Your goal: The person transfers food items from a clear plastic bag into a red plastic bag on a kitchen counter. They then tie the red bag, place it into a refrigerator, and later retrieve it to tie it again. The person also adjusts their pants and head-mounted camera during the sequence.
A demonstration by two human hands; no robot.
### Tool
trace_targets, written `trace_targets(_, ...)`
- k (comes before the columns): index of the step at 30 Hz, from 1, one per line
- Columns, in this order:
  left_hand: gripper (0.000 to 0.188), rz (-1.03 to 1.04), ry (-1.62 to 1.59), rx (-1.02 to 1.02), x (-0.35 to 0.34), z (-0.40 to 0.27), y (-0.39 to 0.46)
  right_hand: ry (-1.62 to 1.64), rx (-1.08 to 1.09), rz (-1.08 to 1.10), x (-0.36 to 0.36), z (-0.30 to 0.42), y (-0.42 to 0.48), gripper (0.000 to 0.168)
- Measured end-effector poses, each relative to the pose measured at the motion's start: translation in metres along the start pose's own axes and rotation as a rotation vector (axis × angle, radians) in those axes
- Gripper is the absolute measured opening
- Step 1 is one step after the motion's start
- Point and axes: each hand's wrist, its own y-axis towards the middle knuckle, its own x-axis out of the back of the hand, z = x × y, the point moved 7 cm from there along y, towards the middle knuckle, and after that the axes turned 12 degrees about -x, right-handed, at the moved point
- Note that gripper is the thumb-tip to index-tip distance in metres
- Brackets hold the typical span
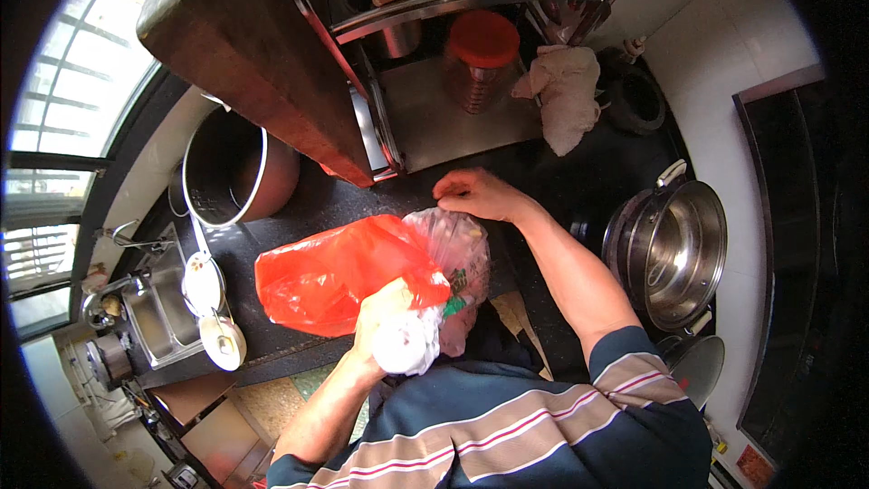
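Note:
A red plastic bag (339, 268) lies across the black counter's front part, its right end up against my left hand. My left hand (383, 316) is closed on the gathered part of the plastic bags, with a bunched white bag (407, 343) bulging out below it. To the right hangs a clear plastic bag (468, 251) with green print and pinkish contents I cannot make out. Just above its top edge is my right hand (475, 193), fingers curled; whether the fingertips touch the bag I cannot tell.
A large pot (227, 170) stands at the left, beyond a sink (163, 316). Steel pans (686, 255) are stacked at the right. Behind the bags is a metal rack (468, 7) holding a red-lidded jar (483, 41), with a cloth (563, 92) hanging beside it. A thick wooden board (258, 54) leans there.

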Motion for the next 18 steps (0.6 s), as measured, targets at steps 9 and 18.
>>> trace_targets(9,0.028,-0.019,-0.658,-0.121,0.046,0.001,-0.055,0.502,-0.215,0.724,-0.082,0.015,0.036,0.05)
trace_targets(18,0.028,-0.324,-0.787,-0.263,0.084,-0.028,-0.078,0.439,-0.013,0.823,-0.14,0.068,0.037,0.049)
